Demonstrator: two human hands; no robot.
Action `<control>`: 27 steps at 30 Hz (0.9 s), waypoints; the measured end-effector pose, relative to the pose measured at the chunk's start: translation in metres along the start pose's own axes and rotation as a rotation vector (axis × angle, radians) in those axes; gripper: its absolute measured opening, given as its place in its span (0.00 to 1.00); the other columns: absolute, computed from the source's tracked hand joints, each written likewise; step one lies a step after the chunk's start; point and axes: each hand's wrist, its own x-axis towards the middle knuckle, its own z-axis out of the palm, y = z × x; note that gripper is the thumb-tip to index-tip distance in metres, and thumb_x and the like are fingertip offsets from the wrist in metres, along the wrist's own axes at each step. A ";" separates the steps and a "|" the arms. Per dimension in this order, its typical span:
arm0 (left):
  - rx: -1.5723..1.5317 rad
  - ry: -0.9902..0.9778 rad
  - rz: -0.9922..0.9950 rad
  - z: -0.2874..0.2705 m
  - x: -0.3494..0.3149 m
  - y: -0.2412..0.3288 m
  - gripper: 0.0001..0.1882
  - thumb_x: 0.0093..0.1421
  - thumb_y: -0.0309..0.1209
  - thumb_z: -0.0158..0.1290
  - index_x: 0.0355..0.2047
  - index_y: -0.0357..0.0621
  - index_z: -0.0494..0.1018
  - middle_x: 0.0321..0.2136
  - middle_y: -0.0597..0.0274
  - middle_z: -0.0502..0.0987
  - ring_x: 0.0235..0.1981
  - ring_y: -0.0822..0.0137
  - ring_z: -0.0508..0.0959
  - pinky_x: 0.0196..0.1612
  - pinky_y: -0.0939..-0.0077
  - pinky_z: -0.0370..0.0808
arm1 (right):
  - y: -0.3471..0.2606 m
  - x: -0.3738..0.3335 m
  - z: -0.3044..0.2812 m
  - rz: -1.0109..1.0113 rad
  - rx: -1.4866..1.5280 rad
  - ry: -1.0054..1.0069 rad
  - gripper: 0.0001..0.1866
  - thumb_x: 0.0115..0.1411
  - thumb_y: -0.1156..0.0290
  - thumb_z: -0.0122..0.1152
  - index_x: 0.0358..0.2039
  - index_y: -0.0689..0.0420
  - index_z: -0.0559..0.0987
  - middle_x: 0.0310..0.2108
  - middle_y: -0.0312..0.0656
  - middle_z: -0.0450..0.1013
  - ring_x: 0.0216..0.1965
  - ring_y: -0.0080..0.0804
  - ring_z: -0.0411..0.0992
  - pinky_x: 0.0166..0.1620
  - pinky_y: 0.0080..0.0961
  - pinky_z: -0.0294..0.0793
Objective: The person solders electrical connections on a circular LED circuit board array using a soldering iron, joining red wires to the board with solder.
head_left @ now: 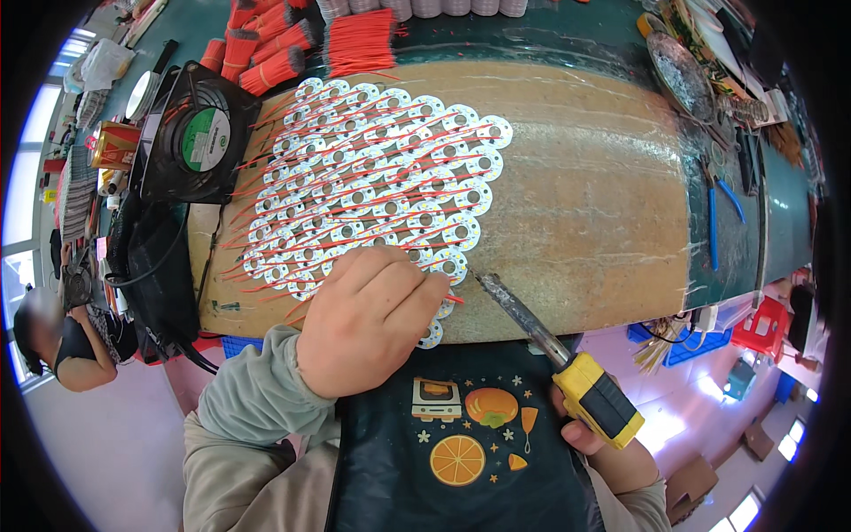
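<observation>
Rows of small round white circuit boards with yellow dots and a central hole lie overlapped on a brown work board. Thin red wires run slantwise across them. Over the near edge of the rows, my left hand is closed in a pinch; a short red wire end sticks out beyond its fingertips. In my right hand is a soldering iron with a yellow and black handle. Its tip points up and left, close to the nearest boards beside my left fingers.
A black fan stands at the left. Bundles of red wire and a wire stack lie at the back. Blue-handled pliers and a round metal dish are on the right. Another person sits far left.
</observation>
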 end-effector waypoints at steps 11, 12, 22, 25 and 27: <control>0.026 0.008 0.008 0.004 0.001 0.000 0.21 0.41 0.19 0.64 0.39 0.39 0.80 0.30 0.62 0.75 0.35 0.59 0.78 0.38 0.66 0.75 | 0.003 0.009 0.001 -0.108 -0.017 -0.075 0.26 0.53 0.56 0.78 0.42 0.65 0.80 0.30 0.42 0.78 0.26 0.36 0.76 0.30 0.28 0.74; 0.027 0.007 0.008 0.004 0.001 0.000 0.21 0.41 0.19 0.64 0.39 0.39 0.80 0.30 0.62 0.75 0.35 0.59 0.78 0.38 0.66 0.75 | 0.002 0.009 -0.001 -0.108 -0.016 -0.076 0.26 0.53 0.56 0.78 0.42 0.65 0.80 0.30 0.42 0.78 0.26 0.36 0.76 0.30 0.28 0.74; 0.036 -0.011 0.008 0.002 0.001 0.000 0.20 0.42 0.19 0.64 0.39 0.38 0.80 0.30 0.62 0.75 0.35 0.59 0.79 0.39 0.66 0.76 | 0.001 0.005 0.005 -0.022 0.019 -0.029 0.28 0.53 0.54 0.78 0.44 0.64 0.80 0.32 0.42 0.79 0.28 0.37 0.78 0.33 0.27 0.76; 0.038 -0.010 0.008 0.003 0.001 0.001 0.20 0.42 0.19 0.63 0.39 0.38 0.80 0.31 0.62 0.75 0.35 0.59 0.79 0.39 0.66 0.76 | 0.002 0.006 0.002 -0.054 -0.021 -0.032 0.27 0.54 0.55 0.77 0.43 0.64 0.81 0.33 0.43 0.79 0.28 0.39 0.79 0.32 0.28 0.76; 0.042 -0.010 0.008 0.003 0.001 0.001 0.20 0.42 0.19 0.63 0.39 0.38 0.80 0.31 0.61 0.75 0.35 0.59 0.79 0.39 0.66 0.76 | 0.001 0.006 0.001 -0.086 -0.054 -0.057 0.26 0.55 0.55 0.76 0.43 0.64 0.81 0.33 0.44 0.79 0.28 0.40 0.78 0.32 0.30 0.76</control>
